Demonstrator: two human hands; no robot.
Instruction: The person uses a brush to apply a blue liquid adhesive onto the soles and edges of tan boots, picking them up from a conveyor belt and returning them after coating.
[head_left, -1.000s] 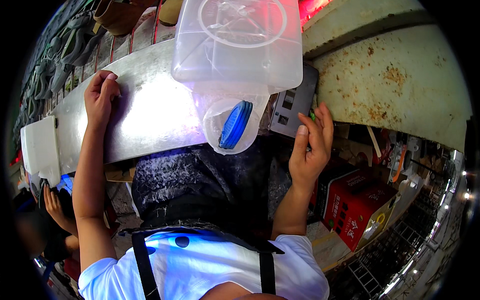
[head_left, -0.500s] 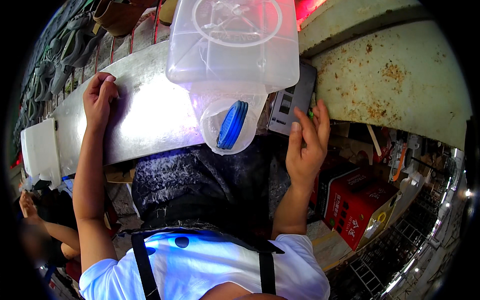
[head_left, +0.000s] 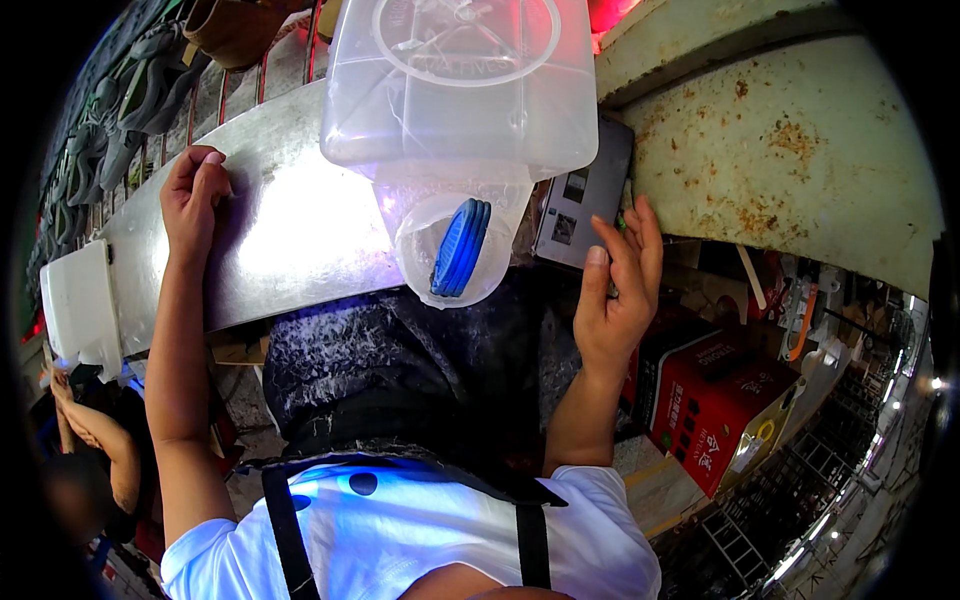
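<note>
My left hand point(head_left: 195, 195) lies flat, fingers together, pressed on the long shiny sheet-metal counter point(head_left: 290, 240) at ten o'clock; my right hand point(head_left: 620, 285) at three o'clock is held upright, fingers loosely spread, its tips touching the edge of a flat grey rectangular panel point(head_left: 585, 195) with small pale labels, holding nothing that I can see. Between the two hands, at twelve o'clock, a clear plastic water jug point(head_left: 465, 90) stands neck-down, its blue ribbed cap point(head_left: 460, 248) showing inside the transparent neck. Neither hand is on it. I judge the jug the main hazard: if it is only balanced, a nudge from my right wrist or a shove on the counter could tip it or loosen the cap and spill. The grey panel could also slip if my fingertips push it sideways. At four o'clock sits a red cardboard box point(head_left: 715, 400) with white and yellow print. A rusty pale-green metal plate point(head_left: 800, 170) fills two o'clock, and a white plastic tub point(head_left: 80, 305) sits at nine.
</note>
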